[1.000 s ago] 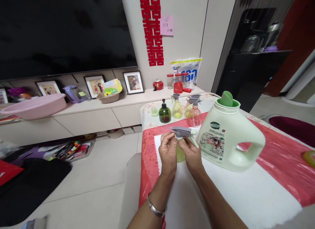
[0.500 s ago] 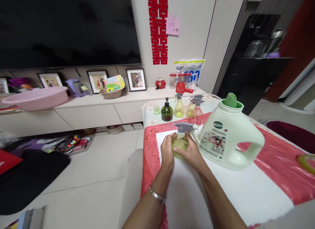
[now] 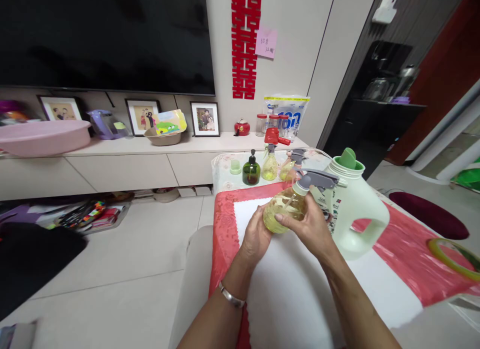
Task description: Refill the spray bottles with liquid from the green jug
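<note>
Between my two hands is a clear yellow spray bottle [image 3: 284,209] with a grey trigger head, tilted to the right above the white mat [image 3: 292,289]. My left hand [image 3: 258,234] is wrapped round its lower left side. On its right side, the fingers of my right hand [image 3: 309,224] grip the body, with the thumb across the front; some fingertips are hidden behind it. Just behind the trigger head stands a large pale green jug [image 3: 356,209] with a green cap piece [image 3: 348,158] in its mouth; the spray head covers part of its label.
A dark green pump bottle [image 3: 251,170], another yellow spray bottle [image 3: 269,164] and a pale green cap [image 3: 235,166] stand at the table's back. A roll of tape [image 3: 450,256] lies on the red cloth [image 3: 403,254] at right. A pink basin [image 3: 45,137] sits on the cabinet.
Both hands have lifted the spray bottle toward me and tipped its head to the right. The camera view has shifted slightly.
</note>
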`<action>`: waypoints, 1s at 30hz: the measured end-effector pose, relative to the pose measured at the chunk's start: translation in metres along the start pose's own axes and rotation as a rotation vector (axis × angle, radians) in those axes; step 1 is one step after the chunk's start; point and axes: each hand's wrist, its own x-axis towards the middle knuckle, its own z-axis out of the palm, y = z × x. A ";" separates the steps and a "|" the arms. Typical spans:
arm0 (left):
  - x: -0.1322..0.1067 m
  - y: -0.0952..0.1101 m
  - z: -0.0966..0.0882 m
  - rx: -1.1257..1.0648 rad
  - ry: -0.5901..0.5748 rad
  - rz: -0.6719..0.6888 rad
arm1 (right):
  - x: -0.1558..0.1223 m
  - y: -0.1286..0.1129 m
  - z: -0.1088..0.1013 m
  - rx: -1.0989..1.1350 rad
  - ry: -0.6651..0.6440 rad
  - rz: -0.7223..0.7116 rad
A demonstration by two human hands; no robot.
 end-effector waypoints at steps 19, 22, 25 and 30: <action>-0.009 -0.005 -0.009 -0.163 -0.337 -0.285 | -0.012 -0.024 -0.024 0.270 -0.290 0.162; -0.009 -0.008 -0.012 -0.157 -0.401 -0.351 | -0.020 -0.033 -0.020 0.324 -0.328 0.208; -0.009 -0.010 -0.015 -0.131 -0.438 -0.398 | -0.030 -0.040 -0.014 0.395 -0.257 0.201; -0.011 -0.010 -0.015 -0.083 -0.487 -0.465 | -0.038 -0.041 -0.016 0.374 -0.212 0.203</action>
